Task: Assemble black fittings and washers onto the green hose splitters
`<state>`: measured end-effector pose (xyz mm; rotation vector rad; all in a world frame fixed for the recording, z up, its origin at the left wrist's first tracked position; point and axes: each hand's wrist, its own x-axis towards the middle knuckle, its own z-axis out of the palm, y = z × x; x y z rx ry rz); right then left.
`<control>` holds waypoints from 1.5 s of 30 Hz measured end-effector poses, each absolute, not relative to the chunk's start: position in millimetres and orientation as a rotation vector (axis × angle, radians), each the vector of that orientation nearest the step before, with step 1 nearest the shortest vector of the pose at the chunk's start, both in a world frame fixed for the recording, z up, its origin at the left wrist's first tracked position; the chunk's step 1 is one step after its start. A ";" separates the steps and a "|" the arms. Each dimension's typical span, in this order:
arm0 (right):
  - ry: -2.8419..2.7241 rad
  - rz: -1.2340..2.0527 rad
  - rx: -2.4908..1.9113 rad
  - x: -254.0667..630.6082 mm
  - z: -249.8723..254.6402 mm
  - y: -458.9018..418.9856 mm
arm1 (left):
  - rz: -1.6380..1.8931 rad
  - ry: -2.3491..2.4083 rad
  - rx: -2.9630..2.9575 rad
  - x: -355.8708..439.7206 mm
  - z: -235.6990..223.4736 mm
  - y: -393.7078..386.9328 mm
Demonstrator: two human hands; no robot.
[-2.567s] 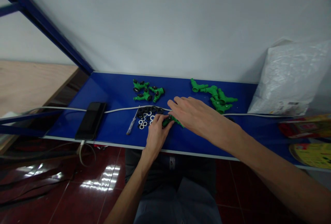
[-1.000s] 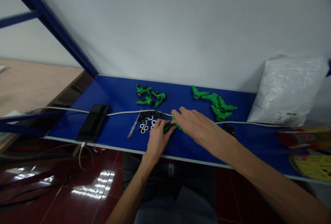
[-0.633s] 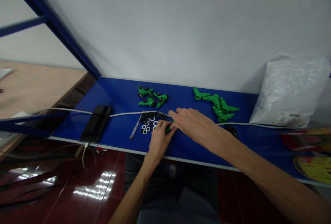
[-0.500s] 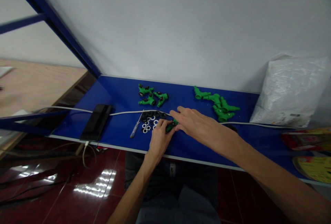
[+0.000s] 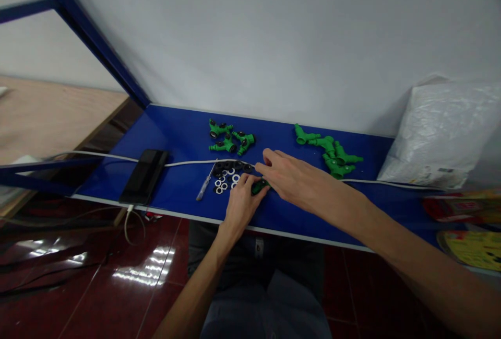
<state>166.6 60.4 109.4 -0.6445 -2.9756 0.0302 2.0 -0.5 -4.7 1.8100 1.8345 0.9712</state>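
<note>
A green Y-shaped hose splitter (image 5: pixel 257 188) rests in the closed fingers of my left hand (image 5: pixel 241 199), low over the blue shelf. My right hand (image 5: pixel 287 176) is at the splitter's right end, its fingers bent and pinched together. Whatever sits between those fingertips is hidden. Just left of my hands lie several white rings (image 5: pixel 224 179) and several black rings (image 5: pixel 229 165). Beside them is a screwdriver (image 5: pixel 204 187) with a clear handle. Three green splitters with black parts (image 5: pixel 224 143) lie farther back. Several plain green splitter bodies (image 5: pixel 332 152) are grouped to the right.
On the left of the blue shelf (image 5: pixel 180 135) lies a black phone (image 5: pixel 144 176) with a cable plugged in. A white cord (image 5: pixel 188 162) crosses the shelf behind my hands. A wrapped white package (image 5: pixel 438 135) leans at the right, near yellow and red packets (image 5: pixel 469 247).
The view has shifted slightly. My right hand's fingers have lifted and curled more at the splitter's end. My left hand keeps its hold on the splitter.
</note>
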 end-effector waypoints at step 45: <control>-3.032 -0.101 -0.640 165.5 134.6 45.4 | 0.910 1.832 1.811 0.9 -1.2 -0.6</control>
